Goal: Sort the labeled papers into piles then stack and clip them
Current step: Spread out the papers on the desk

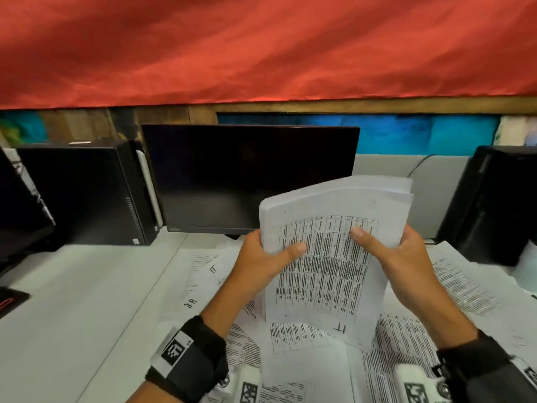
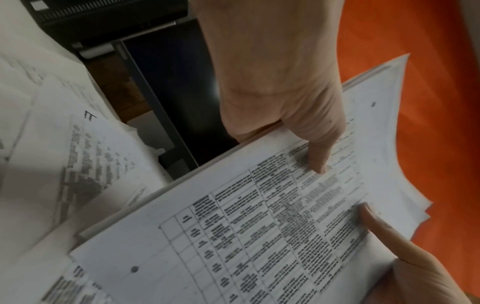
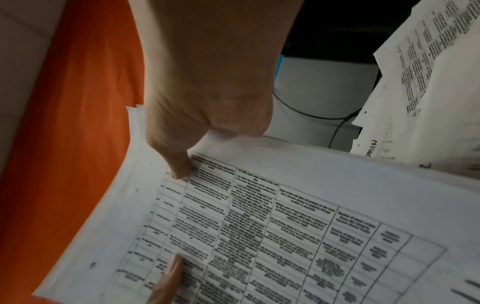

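Paper stack (image 1: 334, 257) upright — side edges in left hand (image 1: 258, 261), right hand (image 1: 406, 257).

Person, forearms bare, no sleeves. Left wrist: wide black strap (image 1: 189, 359) bearing a white-bordered square black-and-white coded tag (image 1: 173, 351). Right wrist: matching black strap (image 1: 476, 370). White camera housings (image 1: 412, 385) with coded tags beneath both wrists.

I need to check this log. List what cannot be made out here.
- Table text on the held stack: blurred in all views.
- Fingers of the left hand and right hand: behind the stack, head view.
- Any clip: none visible; loose papers cover the desk.
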`<state>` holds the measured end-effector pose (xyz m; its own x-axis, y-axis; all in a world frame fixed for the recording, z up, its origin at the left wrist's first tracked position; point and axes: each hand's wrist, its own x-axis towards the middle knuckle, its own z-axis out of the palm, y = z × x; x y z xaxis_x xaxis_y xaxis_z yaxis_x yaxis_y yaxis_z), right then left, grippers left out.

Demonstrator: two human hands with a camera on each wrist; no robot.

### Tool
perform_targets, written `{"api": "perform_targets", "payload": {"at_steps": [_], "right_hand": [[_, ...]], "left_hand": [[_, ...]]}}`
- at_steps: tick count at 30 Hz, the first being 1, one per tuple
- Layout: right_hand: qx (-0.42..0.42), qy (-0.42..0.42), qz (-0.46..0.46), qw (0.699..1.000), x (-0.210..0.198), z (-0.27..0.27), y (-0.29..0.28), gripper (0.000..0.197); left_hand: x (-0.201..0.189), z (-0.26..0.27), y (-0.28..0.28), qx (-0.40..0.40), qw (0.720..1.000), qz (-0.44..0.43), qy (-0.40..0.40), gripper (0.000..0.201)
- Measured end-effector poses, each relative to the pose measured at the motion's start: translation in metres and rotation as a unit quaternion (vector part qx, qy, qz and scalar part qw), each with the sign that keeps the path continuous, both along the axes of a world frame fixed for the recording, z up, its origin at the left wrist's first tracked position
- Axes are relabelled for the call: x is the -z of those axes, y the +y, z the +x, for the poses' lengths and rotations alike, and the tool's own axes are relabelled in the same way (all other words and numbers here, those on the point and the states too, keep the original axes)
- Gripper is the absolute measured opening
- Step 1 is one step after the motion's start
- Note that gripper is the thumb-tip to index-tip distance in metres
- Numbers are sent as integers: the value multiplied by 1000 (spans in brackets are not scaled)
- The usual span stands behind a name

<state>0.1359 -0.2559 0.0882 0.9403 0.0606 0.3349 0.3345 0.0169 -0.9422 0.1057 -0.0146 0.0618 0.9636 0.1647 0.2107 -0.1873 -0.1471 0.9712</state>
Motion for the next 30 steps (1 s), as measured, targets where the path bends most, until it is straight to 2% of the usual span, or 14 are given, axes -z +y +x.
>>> {"api": "perform_targets", "payload": {"at_steps": [3,6,7,9,12,14,16,21,24,26,28,30], "right_hand": [[12,-1,19,1000,-5,1,5,35],[3,-12,47,999,-16,-3,7,38],[-6,-12,52,999,-17,-5,7,38],[-20,2,37,999,-9,-8,5,39],[-21,17,-23,999,11,-12,4,35],[-8,12,-49,999,16,-13,4,28],[1,-3,-46,999,12,-11,6,24],[26,-47,-30,998,-7,-10,13,30],[29,-62,-11,998,-5,-10,13,27],[5,-39,-25,999,9,-9,14,32],[-16,6,-85,996,33,-8,14,39],[-22,48,-155,986,57,-9,13,31]], "left_hand": [[-6,2,-2,-26,1000,-2,0,60],[-20,3,1,-35,999,-28,-28,41],[-20,4,3,-26,999,-31,-27,42],[-13,4,7,0,999,-34,-1,51],[11,2,9,15,999,-10,51,52],[21,2,9,13,998,5,60,64],[19,4,10,6,999,-4,45,68],[-2,3,13,-1,1000,-24,-6,52],[-2,3,19,-5,999,-31,-15,64],[7,1,23,21,1000,-5,14,60],[22,-3,27,56,994,65,70,48],[36,-6,34,66,981,140,117,38]]}}
